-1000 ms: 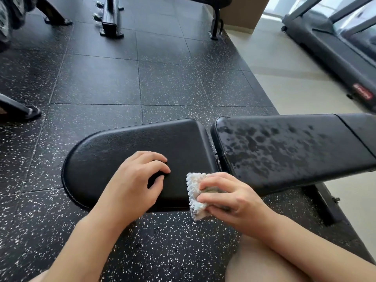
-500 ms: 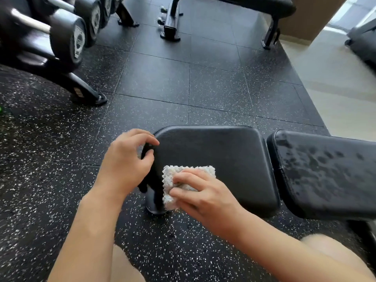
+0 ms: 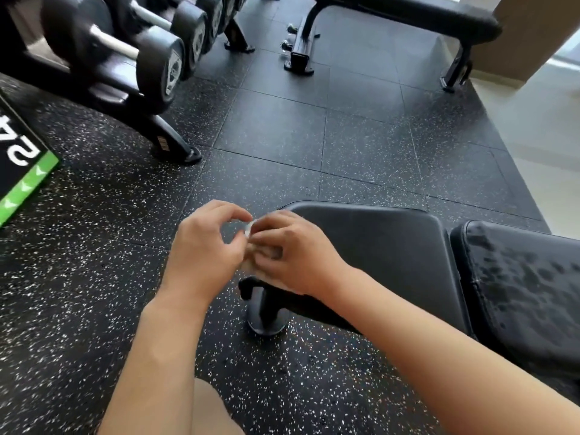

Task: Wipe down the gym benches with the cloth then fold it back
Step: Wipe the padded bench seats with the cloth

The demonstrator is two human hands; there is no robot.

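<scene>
The black padded bench seat (image 3: 370,246) lies at the right of centre, with the wet, spotted back pad (image 3: 521,284) beside it at the right edge. My right hand (image 3: 295,252) and my left hand (image 3: 204,246) meet over the seat's left end. Both have curled fingers on the small white cloth (image 3: 249,227), of which only a thin blurred edge shows between the fingertips. The rest of the cloth is hidden under my right hand.
A dumbbell rack (image 3: 131,58) stands at the upper left, its foot (image 3: 185,152) reaching toward the middle. A second black bench (image 3: 408,14) stands at the back. A black and green box (image 3: 18,164) sits at the left edge. The near bench's foot (image 3: 266,312) is below my hands.
The view has swung left. My right hand lifted the cloth off the seat's near edge, and my left hand left the seat's end and came in to take hold of the cloth too.
</scene>
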